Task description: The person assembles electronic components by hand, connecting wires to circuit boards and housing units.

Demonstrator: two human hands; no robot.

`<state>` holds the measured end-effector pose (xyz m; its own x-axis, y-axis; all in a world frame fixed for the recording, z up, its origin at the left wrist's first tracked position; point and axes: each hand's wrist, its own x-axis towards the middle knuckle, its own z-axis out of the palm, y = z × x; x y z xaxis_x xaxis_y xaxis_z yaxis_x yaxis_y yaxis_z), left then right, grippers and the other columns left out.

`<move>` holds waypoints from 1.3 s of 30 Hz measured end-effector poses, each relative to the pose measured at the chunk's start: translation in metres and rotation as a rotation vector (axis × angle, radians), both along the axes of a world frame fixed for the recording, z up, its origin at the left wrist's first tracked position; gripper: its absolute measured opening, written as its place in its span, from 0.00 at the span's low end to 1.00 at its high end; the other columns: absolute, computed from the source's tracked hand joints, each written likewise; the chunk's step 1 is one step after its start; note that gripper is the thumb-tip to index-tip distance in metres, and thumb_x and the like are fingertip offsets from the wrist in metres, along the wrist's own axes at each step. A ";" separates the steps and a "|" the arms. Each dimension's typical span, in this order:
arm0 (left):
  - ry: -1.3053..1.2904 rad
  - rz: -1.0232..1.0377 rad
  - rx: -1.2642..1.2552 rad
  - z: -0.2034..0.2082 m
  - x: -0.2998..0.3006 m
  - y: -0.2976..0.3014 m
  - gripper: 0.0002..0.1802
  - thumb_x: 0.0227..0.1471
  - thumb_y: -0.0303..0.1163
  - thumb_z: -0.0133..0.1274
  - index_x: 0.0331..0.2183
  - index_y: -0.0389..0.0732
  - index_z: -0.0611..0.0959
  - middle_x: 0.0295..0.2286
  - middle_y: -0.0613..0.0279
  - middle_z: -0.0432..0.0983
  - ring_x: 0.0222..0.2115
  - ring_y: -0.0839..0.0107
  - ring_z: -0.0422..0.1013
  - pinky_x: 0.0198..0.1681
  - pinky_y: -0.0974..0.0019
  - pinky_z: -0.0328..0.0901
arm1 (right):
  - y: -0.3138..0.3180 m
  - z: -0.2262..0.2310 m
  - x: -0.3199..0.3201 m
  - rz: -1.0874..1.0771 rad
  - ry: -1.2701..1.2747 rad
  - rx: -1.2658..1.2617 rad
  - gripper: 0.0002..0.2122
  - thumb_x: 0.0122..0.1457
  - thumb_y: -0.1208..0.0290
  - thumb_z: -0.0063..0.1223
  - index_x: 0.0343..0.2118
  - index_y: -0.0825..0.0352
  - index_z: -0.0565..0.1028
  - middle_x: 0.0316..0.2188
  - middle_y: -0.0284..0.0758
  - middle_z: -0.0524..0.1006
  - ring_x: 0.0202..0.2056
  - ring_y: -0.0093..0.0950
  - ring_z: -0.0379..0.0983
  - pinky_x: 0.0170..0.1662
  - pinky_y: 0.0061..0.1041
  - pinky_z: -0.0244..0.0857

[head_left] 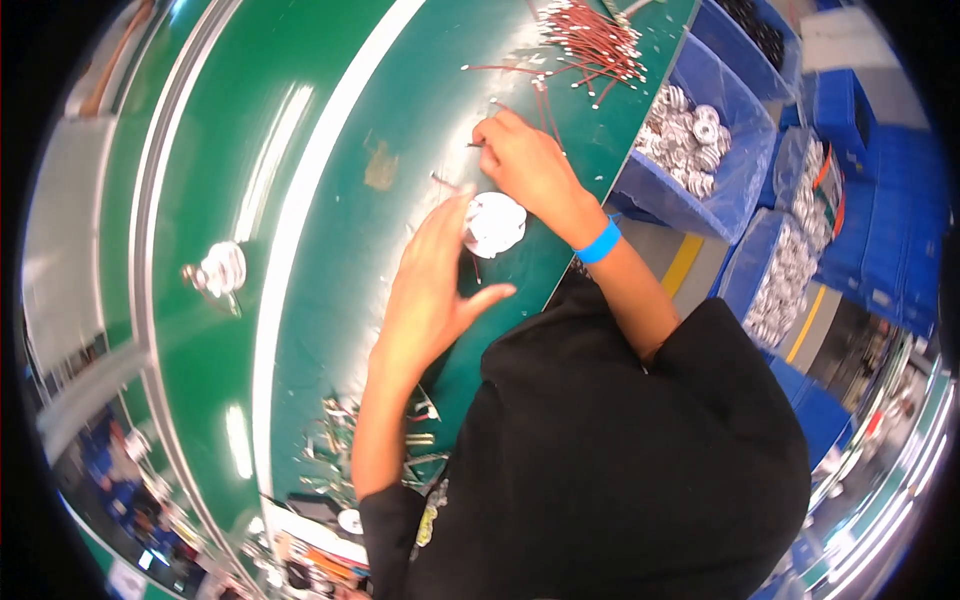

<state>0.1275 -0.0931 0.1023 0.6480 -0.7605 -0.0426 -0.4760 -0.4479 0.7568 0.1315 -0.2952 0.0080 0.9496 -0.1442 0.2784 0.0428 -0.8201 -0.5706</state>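
Note:
A round white part (497,224) lies on the green worktable (340,290) between my two hands. My left hand (432,275) is at its left side, fingers stretched out and thumb spread apart. Past those fingertips shows a short piece of wire (446,182), and another wire end (478,268) pokes out below the white part. Just above the part, my right hand (522,165), with a blue band on its wrist, has its fingers bent together in a pinch. Something small and dark shows at its fingertips, too blurred to name. A few loose red wires (545,110) lie beside it.
Many red wires with white ends (595,45) lie piled at the table's far end. Blue bins (745,150) of silvery parts stand to the right. Small metal pieces (330,440) lie scattered at near left. A silvery part (222,270) sits on the green line beyond the white rail.

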 end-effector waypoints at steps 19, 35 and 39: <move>-0.247 1.181 0.547 -0.006 -0.126 0.211 0.16 0.54 0.28 0.55 0.46 0.39 0.80 0.48 0.49 0.71 0.49 0.50 0.67 0.52 0.55 0.62 | 0.124 0.068 -0.005 0.569 0.608 1.135 0.13 0.62 0.76 0.52 0.49 0.74 0.73 0.36 0.40 0.81 0.36 0.25 0.77 0.42 0.24 0.72; 0.388 1.129 -0.521 0.014 -0.125 0.243 0.25 0.52 0.22 0.55 0.52 0.33 0.70 0.43 0.46 0.77 0.45 0.61 0.74 0.53 0.62 0.64 | 0.111 0.089 -0.034 0.434 0.552 0.973 0.09 0.60 0.75 0.55 0.40 0.72 0.80 0.32 0.38 0.82 0.34 0.23 0.78 0.38 0.21 0.71; 0.372 1.118 -0.881 -0.009 -0.137 0.241 0.31 0.52 0.30 0.57 0.56 0.29 0.68 0.44 0.46 0.75 0.47 0.53 0.73 0.56 0.54 0.63 | 0.112 0.087 -0.033 0.468 0.569 1.035 0.08 0.60 0.75 0.55 0.40 0.73 0.80 0.33 0.37 0.82 0.34 0.23 0.78 0.39 0.21 0.71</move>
